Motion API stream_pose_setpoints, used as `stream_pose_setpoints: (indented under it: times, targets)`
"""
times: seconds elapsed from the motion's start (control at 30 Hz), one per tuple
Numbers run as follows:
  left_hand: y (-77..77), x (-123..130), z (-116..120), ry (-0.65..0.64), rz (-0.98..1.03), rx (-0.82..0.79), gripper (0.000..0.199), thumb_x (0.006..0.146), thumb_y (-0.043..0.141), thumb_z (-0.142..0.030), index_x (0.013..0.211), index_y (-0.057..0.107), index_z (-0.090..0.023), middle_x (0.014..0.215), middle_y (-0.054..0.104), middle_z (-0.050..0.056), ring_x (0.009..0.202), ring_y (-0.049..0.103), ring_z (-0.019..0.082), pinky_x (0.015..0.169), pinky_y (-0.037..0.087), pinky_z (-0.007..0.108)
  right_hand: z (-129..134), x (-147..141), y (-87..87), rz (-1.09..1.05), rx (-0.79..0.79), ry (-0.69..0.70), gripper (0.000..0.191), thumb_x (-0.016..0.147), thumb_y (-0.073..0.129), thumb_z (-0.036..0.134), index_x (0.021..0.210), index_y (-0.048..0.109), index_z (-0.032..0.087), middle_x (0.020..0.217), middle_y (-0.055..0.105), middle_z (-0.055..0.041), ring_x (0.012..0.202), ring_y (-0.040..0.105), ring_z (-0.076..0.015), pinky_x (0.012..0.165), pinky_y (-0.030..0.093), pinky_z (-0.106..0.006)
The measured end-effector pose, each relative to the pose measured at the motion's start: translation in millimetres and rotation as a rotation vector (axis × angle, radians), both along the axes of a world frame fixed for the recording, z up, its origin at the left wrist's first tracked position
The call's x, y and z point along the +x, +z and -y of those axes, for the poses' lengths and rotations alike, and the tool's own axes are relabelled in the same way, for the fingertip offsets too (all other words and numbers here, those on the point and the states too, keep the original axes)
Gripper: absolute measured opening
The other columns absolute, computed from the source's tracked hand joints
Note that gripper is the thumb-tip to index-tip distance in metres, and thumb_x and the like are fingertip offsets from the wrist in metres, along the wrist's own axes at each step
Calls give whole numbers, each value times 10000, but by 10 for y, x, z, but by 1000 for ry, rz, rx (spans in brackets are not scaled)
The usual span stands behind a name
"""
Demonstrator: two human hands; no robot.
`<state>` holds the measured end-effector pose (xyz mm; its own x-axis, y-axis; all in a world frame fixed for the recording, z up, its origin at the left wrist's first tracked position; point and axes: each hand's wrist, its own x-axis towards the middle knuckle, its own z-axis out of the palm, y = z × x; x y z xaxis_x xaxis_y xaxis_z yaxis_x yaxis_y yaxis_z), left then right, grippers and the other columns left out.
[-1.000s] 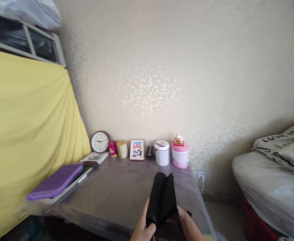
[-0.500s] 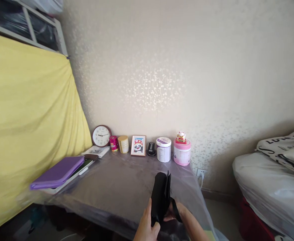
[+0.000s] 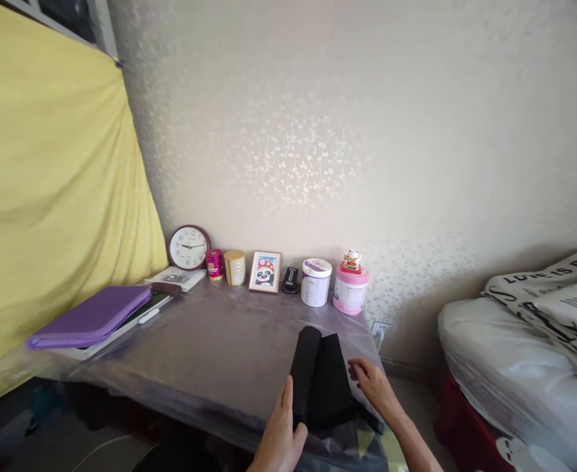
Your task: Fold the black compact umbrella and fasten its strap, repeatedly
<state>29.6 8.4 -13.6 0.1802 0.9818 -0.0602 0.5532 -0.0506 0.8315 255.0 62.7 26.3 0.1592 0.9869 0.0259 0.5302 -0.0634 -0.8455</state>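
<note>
The person's left hand (image 3: pixel 281 436) sits at the near edge, fingers pressed together against the left side of a black folded fabric bundle (image 3: pixel 320 380); whether it pinches the cloth, I cannot tell. The matte bundle now lies flat on the table instead of being held up as in the earlier frame. The right hand (image 3: pixel 373 383), fingers loosely spread, has come off it and hovers just beside its right edge.

Beneath lies a clear plastic sheet (image 3: pixel 219 387) over a grey padded tabletop. Farther left rests a purple zip folder (image 3: pixel 89 318). Along the wall stand a round wall clock (image 3: pixel 189 247), a framed panda picture (image 3: pixel 265 271), a white tub with a purple lid (image 3: pixel 316 282) and a pink tub (image 3: pixel 350 295) topped by a lucky-cat figurine (image 3: pixel 352 259). On the right, a pillow (image 3: pixel 539 282) reads "LOVE IS PAT".
</note>
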Motion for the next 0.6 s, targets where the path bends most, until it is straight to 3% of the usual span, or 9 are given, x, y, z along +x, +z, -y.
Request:
stream_pose_setpoints:
  times: [0.17, 0.33, 0.43, 0.6]
  targets:
    - [36, 23, 18, -51, -123, 59, 789, 716, 410, -100, 1395, 9, -78, 1457, 149, 144, 1272, 327, 194, 1013, 274, 239, 112, -154, 185, 154, 14, 9, 388, 802, 330, 480, 807, 593, 194, 582, 586, 2, 479, 553, -146, 465, 415, -244]
    - [39, 46, 15, -36, -165, 27, 788, 725, 409, -112, 1398, 0, -100, 1455, 155, 146, 1261, 346, 198, 992, 286, 232, 117, -295, 207, 408, 30, -14, 385, 804, 378, 477, 868, 617, 182, 703, 654, -49, 670, 618, -205, 581, 416, -271]
    - [70, 58, 23, -37, -184, 20, 788, 727, 412, -113, 1398, -1, -97, 1453, 160, 146, 1260, 348, 195, 983, 290, 222, 71, -309, 190, 526, 43, -18, 306, 782, 441, 381, 893, 620, 160, 724, 666, -70, 757, 623, -232, 637, 406, -283]
    - [153, 66, 44, -33, -227, -12, 789, 729, 418, -110, 1395, -4, -79, 1452, 158, 153, 1259, 348, 200, 989, 277, 220, -51, -391, 233, 373, 89, 33, 222, 742, 449, 278, 830, 627, 178, 747, 665, -45, 762, 619, -207, 637, 414, -265]
